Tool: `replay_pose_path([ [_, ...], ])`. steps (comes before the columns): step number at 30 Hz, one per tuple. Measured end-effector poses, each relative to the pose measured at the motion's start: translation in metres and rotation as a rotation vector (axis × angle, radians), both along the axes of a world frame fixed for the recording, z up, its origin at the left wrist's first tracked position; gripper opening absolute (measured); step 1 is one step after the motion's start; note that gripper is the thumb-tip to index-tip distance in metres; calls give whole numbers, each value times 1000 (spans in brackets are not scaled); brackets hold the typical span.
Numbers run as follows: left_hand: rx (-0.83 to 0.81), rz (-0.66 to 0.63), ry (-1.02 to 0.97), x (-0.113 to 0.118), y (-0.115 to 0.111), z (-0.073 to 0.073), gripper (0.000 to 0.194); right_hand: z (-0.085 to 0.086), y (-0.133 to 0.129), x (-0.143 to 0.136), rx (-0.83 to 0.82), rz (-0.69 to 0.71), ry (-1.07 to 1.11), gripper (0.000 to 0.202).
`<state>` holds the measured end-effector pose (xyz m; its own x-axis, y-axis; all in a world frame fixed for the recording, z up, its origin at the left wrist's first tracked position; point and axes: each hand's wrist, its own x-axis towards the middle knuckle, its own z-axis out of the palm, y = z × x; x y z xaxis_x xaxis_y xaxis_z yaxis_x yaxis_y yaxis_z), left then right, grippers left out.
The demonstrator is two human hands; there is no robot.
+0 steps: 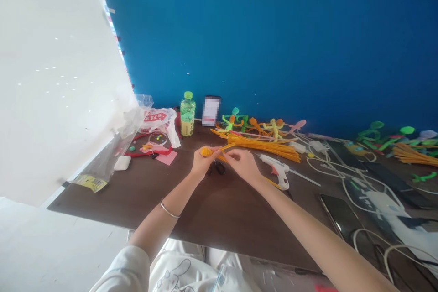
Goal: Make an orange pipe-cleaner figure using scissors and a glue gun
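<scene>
Over the table, my left hand (201,164) is closed round a coiled yellow-orange pipe cleaner (205,151), its wound end showing above the fingers. A straight length of the pipe cleaner sticks out to the right, towards my right hand (243,164). That hand is pinched at the strand, though the exact contact at the fingertips is too small to make out. Just behind both hands lies a bundle of orange pipe cleaners (263,145). Black-handled scissors (219,168) lie under the hands, partly hidden by them.
A white glue gun (281,173) lies right of my hands. Behind stand a green-capped bottle (188,116), a phone (211,112) and several pipe-cleaner figures (273,127). Plastic bags (159,121) are at left; cables (342,174) and a dark phone (338,214) at right.
</scene>
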<state>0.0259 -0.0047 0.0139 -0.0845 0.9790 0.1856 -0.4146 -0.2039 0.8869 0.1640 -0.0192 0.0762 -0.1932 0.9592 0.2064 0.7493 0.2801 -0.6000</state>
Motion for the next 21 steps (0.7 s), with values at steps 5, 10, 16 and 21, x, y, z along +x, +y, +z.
replay_pose_path([
  [5, 76, 86, 143, 1, 0, -4, 20, 0, -9, -7, 69, -10, -221, 17],
  [10, 78, 84, 225, 0, -1, -2, 17, 11, -14, -8, 95, 65, -421, 18],
  [16, 42, 66, 292, -1, -6, 1, 20, 20, -7, 1, 85, 108, -413, 21],
  [21, 78, 79, 353, 2, -6, -5, 19, 22, -5, 3, 73, 196, -407, 24],
])
